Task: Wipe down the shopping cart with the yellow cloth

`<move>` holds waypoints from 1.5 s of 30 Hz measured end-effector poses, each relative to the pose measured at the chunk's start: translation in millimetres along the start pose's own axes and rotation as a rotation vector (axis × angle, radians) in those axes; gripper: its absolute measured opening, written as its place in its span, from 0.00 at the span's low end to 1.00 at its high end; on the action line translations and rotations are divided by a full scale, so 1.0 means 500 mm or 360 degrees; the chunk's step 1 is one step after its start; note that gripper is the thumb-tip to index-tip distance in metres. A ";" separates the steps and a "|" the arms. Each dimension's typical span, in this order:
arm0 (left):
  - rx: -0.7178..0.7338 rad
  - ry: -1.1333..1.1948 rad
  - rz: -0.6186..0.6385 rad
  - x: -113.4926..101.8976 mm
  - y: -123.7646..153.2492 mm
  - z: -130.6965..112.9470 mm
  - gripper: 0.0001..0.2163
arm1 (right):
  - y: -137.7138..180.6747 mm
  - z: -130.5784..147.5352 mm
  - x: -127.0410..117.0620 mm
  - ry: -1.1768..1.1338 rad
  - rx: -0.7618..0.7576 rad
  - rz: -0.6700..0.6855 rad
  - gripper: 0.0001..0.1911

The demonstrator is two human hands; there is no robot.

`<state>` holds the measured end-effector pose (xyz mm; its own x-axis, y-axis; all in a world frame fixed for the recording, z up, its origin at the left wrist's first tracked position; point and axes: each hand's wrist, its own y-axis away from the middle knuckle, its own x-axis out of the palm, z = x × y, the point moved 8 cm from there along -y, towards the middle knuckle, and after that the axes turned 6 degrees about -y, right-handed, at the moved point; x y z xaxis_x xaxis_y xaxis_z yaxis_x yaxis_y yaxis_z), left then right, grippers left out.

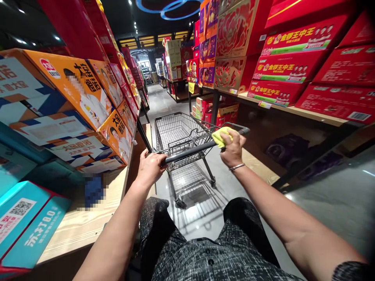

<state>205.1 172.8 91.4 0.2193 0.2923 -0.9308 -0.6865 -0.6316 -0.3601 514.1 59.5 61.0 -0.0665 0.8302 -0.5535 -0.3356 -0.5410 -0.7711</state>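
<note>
1. Clock reference: 12 is straight ahead of the wearer. Black wire-mesh shopping cart (159, 136) stands at 12, its dark grey cylindrical handlebar (189, 154) on the near side.
2. Bright yellow soft cloth (218, 137) is at 1, at the handlebar's right end, under the wearer's right hand (233, 148).
3. Step in hand, as I read it from here: cloth pressed to the bar on one side, cart steadied on the other.
4. To do it well, I'd want a firm left grip so the cart doesn't roll on its small dark casters (180, 203), and even pressure with the cloth between palm and bar. I'd watch elbow clearance: blue-and-orange cardboard cartons (70, 82) stack at 10, red cardboard cartons (288, 64) at 2.
5. Left hand (150, 168), at 11: fingers close together, curled and clamped round the bar's left end. Tips go underneath; I can't see them.
6. Right fingers: bent, slightly spread, clamped over the bunched cloth. I can't tell whether the cloth wraps under the bar.
</note>
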 end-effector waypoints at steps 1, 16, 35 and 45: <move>-0.0006 -0.0098 0.0028 -0.003 -0.003 -0.007 0.07 | 0.020 0.036 0.005 -0.0070 0.0004 -0.0060 0.27; -0.0098 -0.0275 0.0034 0.007 0.018 0.013 0.15 | 0.079 0.304 0.064 -0.0648 -0.0780 0.0178 0.08; -0.0026 0.0062 -0.0035 0.042 -0.065 -0.085 0.23 | 0.023 0.180 0.013 -0.0218 -0.0287 0.0181 0.25; 0.0200 0.0262 -0.0008 0.060 -0.108 -0.169 0.29 | -0.039 0.112 -0.033 -0.0042 -0.0343 0.0424 0.18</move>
<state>307.3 155.1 77.6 0.3263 0.1674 -0.9303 -0.7640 -0.5328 -0.3638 469.2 63.7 102.9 -0.1502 0.6574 -0.7384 -0.0972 -0.7531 -0.6507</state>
